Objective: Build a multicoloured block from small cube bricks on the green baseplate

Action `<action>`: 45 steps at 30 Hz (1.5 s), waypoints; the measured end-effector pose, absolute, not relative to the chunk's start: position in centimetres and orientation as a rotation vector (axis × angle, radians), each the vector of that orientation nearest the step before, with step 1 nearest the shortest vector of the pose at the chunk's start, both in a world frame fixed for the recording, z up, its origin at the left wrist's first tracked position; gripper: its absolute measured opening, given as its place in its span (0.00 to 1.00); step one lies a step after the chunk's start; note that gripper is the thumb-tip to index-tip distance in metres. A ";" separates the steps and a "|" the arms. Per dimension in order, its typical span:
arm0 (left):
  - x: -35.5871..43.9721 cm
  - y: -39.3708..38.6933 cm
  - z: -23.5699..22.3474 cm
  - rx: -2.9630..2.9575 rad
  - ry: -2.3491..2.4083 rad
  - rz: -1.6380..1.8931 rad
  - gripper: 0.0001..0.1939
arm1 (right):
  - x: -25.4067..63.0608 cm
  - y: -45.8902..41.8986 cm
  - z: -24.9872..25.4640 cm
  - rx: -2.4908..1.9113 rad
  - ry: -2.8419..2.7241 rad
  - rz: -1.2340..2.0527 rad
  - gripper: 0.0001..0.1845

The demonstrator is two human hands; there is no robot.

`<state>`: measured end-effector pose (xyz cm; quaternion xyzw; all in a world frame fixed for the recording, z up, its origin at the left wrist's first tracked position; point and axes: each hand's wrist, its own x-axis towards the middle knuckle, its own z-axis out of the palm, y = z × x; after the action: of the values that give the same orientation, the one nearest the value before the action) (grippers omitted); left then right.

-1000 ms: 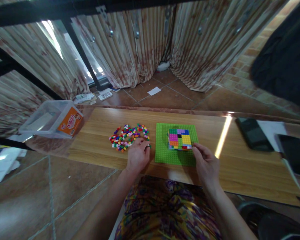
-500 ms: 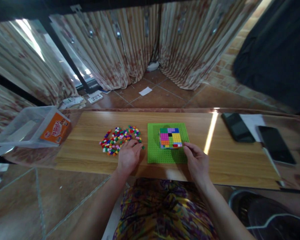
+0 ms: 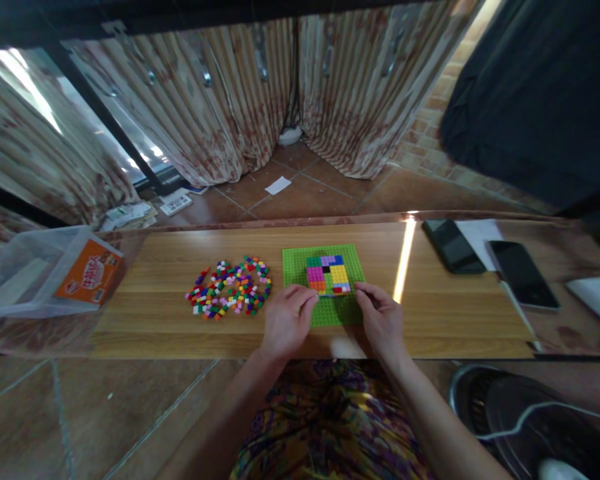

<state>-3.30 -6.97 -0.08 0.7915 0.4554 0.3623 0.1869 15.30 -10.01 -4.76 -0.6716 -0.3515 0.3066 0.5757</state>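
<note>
A square block of many-coloured toy bricks (image 3: 339, 273) is built up on a green studded baseplate (image 3: 337, 317). My left hand (image 3: 287, 319) is closed in a pinch at the block's front left corner. A small brick seems to be between its fingertips, mostly hidden. Beside the front right corner, my right hand (image 3: 383, 317) is closed, thumb and forefinger together. Whatever it may hold is too small to make out. To the left of the baseplate lies a loose pile of small coloured bricks (image 3: 230, 288).
A clear plastic box (image 3: 30, 257) with an orange label stands at the far left. Two dark phones (image 3: 453, 247) and a sheet of white paper (image 3: 479, 240) lie on the right. The wooden board (image 3: 145, 327) runs beneath the bricks, its near edge by my lap.
My left hand has moved right, from the loose bricks to the block's front left corner. My right hand stays by the block's right side. The camera view has shifted somewhat.
</note>
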 end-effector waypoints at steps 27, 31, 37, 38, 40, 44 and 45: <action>-0.1 -5.2 -0.4 2.608 1.305 0.916 0.09 | 14.8 -9.8 -3.5 -1.540 -0.891 0.779 0.15; 0.0 -5.2 -0.7 2.641 1.281 0.943 0.10 | 14.4 -9.8 -3.2 -1.530 -0.899 0.799 0.15; -0.1 -5.1 -1.6 2.675 1.226 1.057 0.09 | 14.2 -9.3 -2.5 -1.547 -0.902 0.835 0.21; -0.1 -5.1 -1.8 2.673 1.226 1.075 0.09 | 14.2 -9.1 -2.3 -1.564 -0.919 0.837 0.22; -0.2 -5.0 -2.0 2.663 1.236 1.094 0.08 | 14.2 -8.7 -2.0 -1.613 -0.964 0.837 0.25; -0.3 -4.8 -2.4 2.635 1.257 1.103 0.08 | 14.4 -7.8 -1.3 -1.766 -1.074 0.807 0.27; -0.4 -4.8 -2.5 2.633 1.257 1.107 0.08 | 14.4 -7.5 -1.1 -1.802 -1.103 0.800 0.26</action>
<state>-0.38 -4.82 -2.50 0.8437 0.4028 0.3547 0.0106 14.42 -7.53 -1.07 -0.7214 -0.4414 0.3203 0.4269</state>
